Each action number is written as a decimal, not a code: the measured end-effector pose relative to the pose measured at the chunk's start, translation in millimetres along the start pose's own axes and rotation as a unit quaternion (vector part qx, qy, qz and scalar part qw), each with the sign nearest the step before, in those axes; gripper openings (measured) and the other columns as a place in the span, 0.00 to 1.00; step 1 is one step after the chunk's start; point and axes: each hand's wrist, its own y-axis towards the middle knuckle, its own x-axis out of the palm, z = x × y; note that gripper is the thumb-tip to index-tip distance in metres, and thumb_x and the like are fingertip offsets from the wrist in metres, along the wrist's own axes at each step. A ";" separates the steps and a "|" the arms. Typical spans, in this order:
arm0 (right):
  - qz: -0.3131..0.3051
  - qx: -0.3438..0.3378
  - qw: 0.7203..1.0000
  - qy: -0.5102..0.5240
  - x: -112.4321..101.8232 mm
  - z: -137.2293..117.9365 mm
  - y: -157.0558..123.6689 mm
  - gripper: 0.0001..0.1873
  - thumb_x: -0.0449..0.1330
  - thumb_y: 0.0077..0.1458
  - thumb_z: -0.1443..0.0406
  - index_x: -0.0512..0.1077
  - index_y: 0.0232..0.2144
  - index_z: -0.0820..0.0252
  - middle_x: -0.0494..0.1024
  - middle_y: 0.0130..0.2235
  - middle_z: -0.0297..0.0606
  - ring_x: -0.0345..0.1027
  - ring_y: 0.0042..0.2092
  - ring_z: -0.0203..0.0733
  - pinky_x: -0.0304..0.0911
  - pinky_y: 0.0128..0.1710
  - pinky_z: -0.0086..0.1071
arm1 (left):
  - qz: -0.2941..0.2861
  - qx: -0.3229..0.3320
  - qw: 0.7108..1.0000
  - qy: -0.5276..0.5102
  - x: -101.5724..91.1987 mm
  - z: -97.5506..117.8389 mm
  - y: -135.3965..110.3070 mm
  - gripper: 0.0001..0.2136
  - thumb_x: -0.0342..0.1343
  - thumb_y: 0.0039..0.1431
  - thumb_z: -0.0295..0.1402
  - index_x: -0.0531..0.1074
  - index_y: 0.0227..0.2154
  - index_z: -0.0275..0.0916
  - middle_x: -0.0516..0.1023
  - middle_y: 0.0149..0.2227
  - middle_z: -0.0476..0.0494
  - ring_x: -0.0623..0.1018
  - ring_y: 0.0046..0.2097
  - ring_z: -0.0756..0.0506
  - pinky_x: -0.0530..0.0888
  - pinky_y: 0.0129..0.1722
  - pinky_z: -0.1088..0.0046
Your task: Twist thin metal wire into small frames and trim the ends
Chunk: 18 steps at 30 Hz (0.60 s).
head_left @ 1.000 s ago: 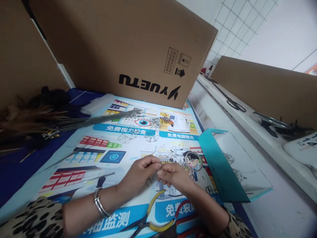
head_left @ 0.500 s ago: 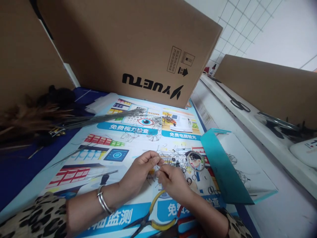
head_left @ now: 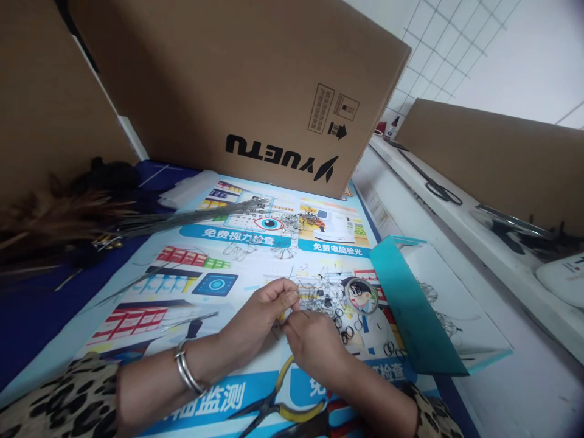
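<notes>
My left hand (head_left: 269, 307) is closed in a pinch over the printed sheet, a silver bangle on its wrist. Right beside it, my right hand (head_left: 314, 340) is closed too, its fingers curled near the left fingertips. Whatever they pinch is too small and too hidden to make out. Just beyond the hands lies a tangle of thin dark wire pieces (head_left: 319, 286). Several small black rings (head_left: 349, 331) are scattered to the right, near a round clear dish (head_left: 362, 296). Yellow-handled pliers (head_left: 301, 415) lie below my right hand.
A large cardboard box (head_left: 237, 79) stands at the back. To the right is an open teal box (head_left: 417, 310) with wire pieces inside. A bundle of grey wires (head_left: 196, 218) and brown feathery stems (head_left: 50, 219) lie left. Scissors (head_left: 442, 192) rest on the white ledge.
My right hand has turned knuckles-up and its fingers have slid slightly left and down beneath the left fingertips. My left hand has barely moved and stays pinched.
</notes>
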 end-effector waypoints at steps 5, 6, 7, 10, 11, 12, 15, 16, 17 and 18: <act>0.007 0.025 0.993 0.112 -8.2 3.1 0.2 0.12 0.48 0.57 0.65 0.64 0.23 0.60 0.72 0.25 0.34 0.64 0.26 0.34 0.50 0.24 0.26 | -0.012 0.005 1.000 -0.020 2.4 3.2 0.4 0.09 0.54 0.55 0.37 0.69 0.28 0.36 0.71 0.29 0.47 0.68 0.29 0.52 0.64 0.29 0.78; 0.005 0.030 0.990 0.136 -8.6 3.9 0.3 0.12 0.48 0.57 0.65 0.63 0.22 0.60 0.70 0.24 0.33 0.63 0.25 0.33 0.49 0.24 0.25 | -0.017 0.003 1.000 -0.024 2.7 2.9 0.1 0.09 0.54 0.55 0.37 0.69 0.28 0.36 0.72 0.30 0.47 0.69 0.30 0.51 0.64 0.30 0.77; 0.004 0.035 0.987 0.158 -8.3 4.6 0.4 0.13 0.49 0.56 0.65 0.62 0.21 0.60 0.69 0.23 0.32 0.62 0.24 0.32 0.49 0.23 0.25 | -0.022 0.001 0.999 -0.027 2.8 2.3 -0.2 0.09 0.54 0.55 0.37 0.70 0.29 0.35 0.72 0.30 0.46 0.69 0.31 0.51 0.64 0.30 0.77; 0.002 0.046 0.974 0.221 -4.6 7.0 0.7 0.13 0.49 0.56 0.66 0.62 0.20 0.60 0.67 0.21 0.30 0.60 0.23 0.31 0.48 0.23 0.24 | -0.033 -0.006 0.999 -0.037 2.2 -1.0 -0.7 0.08 0.54 0.55 0.36 0.70 0.30 0.35 0.72 0.31 0.45 0.69 0.30 0.51 0.64 0.29 0.77; 0.000 0.047 0.969 0.242 -3.2 7.9 0.6 0.13 0.49 0.55 0.67 0.62 0.19 0.60 0.67 0.21 0.29 0.60 0.24 0.31 0.49 0.23 0.24 | -0.035 -0.009 0.999 -0.040 1.7 -2.1 -0.7 0.08 0.54 0.55 0.36 0.69 0.30 0.36 0.72 0.31 0.45 0.69 0.29 0.51 0.64 0.28 0.76; -0.003 0.046 0.965 0.259 -2.3 8.9 0.5 0.13 0.49 0.55 0.67 0.63 0.19 0.61 0.66 0.21 0.29 0.60 0.24 0.31 0.49 0.23 0.24 | -0.038 -0.011 0.998 -0.040 1.3 -3.1 -0.6 0.08 0.54 0.55 0.36 0.69 0.30 0.36 0.72 0.30 0.46 0.69 0.28 0.51 0.64 0.28 0.76; -0.018 0.030 0.957 0.287 -4.2 13.9 0.1 0.13 0.51 0.55 0.67 0.64 0.19 0.61 0.65 0.20 0.28 0.58 0.23 0.30 0.48 0.23 0.23 | -0.045 -0.005 0.999 -0.028 0.2 -4.0 -0.1 0.08 0.53 0.56 0.36 0.68 0.28 0.36 0.72 0.29 0.46 0.69 0.28 0.51 0.64 0.27 0.76; -0.021 0.024 0.957 0.288 -6.7 16.5 0.0 0.13 0.52 0.54 0.67 0.64 0.18 0.61 0.64 0.19 0.27 0.57 0.23 0.30 0.48 0.22 0.23 | -0.043 0.002 0.999 -0.022 -0.2 -3.4 0.1 0.08 0.53 0.56 0.36 0.68 0.27 0.36 0.72 0.28 0.46 0.69 0.29 0.51 0.64 0.28 0.76; -0.020 0.019 0.957 0.289 -10.0 19.4 -0.1 0.14 0.53 0.54 0.66 0.64 0.18 0.61 0.62 0.19 0.27 0.56 0.23 0.30 0.47 0.22 0.24 | -0.040 0.010 0.999 -0.017 -0.6 -2.6 0.2 0.08 0.53 0.56 0.36 0.68 0.27 0.36 0.72 0.28 0.46 0.69 0.30 0.51 0.64 0.29 0.76; -0.010 0.019 0.957 0.291 -13.8 22.4 0.0 0.14 0.54 0.54 0.66 0.64 0.17 0.61 0.62 0.19 0.27 0.55 0.22 0.30 0.47 0.22 0.24 | -0.033 0.015 0.999 -0.013 -1.0 -1.6 0.3 0.08 0.53 0.56 0.36 0.68 0.27 0.36 0.71 0.28 0.47 0.69 0.30 0.51 0.64 0.30 0.77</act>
